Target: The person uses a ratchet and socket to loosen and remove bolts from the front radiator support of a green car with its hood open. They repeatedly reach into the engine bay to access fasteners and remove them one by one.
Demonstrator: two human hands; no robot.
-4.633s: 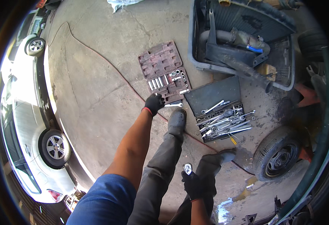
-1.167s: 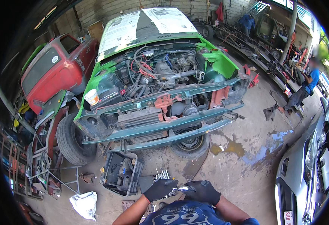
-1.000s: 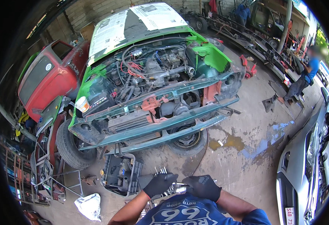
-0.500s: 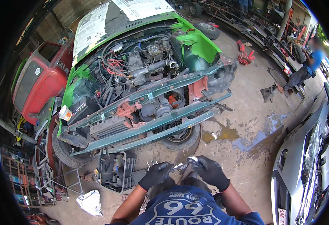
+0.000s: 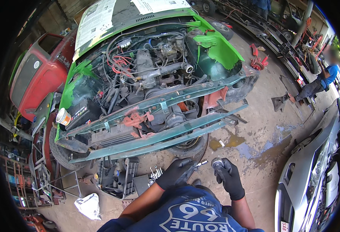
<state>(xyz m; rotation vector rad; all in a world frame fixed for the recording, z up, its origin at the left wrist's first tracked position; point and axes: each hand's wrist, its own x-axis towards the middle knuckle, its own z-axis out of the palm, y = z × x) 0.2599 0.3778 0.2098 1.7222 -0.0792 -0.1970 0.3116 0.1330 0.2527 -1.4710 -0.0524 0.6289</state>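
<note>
My left hand (image 5: 177, 172), in a black glove, is closed around a short shiny metal rod (image 5: 202, 163) resembling a socket extension. The rod's bright end sticks out toward my right hand (image 5: 229, 178). That hand, also gloved in black, has its fingers wrapped around a round-headed metal piece (image 5: 217, 162); its lower part is hidden by the fingers. A small gap separates the rod from the round piece. Both hands are in front of my body, just short of the bumper bar (image 5: 146, 140) of a green car with its engine bay (image 5: 146, 65) exposed.
Several metal tools (image 5: 155, 174) lie on the floor left of my hands, beside a black plastic crate (image 5: 128, 172) of parts. A front tyre (image 5: 189, 149) stands under the bumper. A silver car (image 5: 313, 170) is on the right. Another person (image 5: 324, 77) sits farther off.
My hands have moved apart, the right one farther rightward. The round piece has turned in my right hand, and the rod still points toward it. The whole view has shifted slightly.
</note>
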